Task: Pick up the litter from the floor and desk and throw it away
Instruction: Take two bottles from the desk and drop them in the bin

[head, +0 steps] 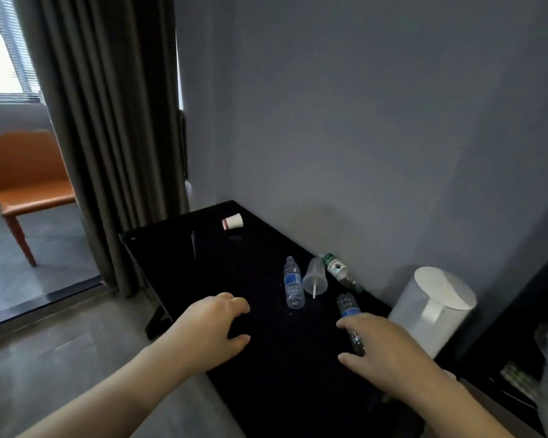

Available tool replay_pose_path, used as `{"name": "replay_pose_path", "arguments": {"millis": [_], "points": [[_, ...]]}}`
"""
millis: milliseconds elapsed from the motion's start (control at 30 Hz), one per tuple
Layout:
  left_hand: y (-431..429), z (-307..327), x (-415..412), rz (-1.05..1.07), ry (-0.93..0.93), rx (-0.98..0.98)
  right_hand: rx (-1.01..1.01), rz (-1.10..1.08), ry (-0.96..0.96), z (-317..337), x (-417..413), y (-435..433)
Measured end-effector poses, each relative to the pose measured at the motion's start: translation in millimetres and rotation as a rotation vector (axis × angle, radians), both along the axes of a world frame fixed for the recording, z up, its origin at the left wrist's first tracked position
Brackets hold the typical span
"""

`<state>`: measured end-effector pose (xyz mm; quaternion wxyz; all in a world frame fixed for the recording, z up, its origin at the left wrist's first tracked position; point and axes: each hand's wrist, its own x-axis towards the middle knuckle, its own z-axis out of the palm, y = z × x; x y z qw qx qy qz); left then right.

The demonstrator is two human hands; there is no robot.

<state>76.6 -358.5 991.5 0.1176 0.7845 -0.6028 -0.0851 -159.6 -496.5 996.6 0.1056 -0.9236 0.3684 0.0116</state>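
Note:
Litter lies on a black glossy desk (pixel 178 257). A paper cup (pixel 232 221) lies on its side at the far end. A blue-labelled water bottle (pixel 292 283), a clear plastic cup with a straw (pixel 314 277) and a green-labelled bottle (pixel 338 270) lie near the wall. A second blue-labelled bottle (pixel 348 306) lies closer, partly hidden under my right hand (pixel 380 349), whose fingers reach over it without closing. My left hand (pixel 214 324) hovers over the desk with loosely curled fingers, holding nothing.
A white cylindrical appliance (pixel 431 314) stands on the desk by the wall at right. Dark curtains (pixel 108 137) hang left of the desk. An orange chair (pixel 26 188) stands beyond them. Grey floor (pixel 60 349) lies to the left.

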Motion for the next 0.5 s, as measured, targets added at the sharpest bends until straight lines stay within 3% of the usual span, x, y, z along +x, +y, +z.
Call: {"name": "replay_pose_path", "arguments": {"millis": [500], "points": [[-198.3, -45.6, 71.0, -0.172, 0.066, 0.138, 0.136, -0.230, 0.028, -57.0, 47.1, -158.6]]}}
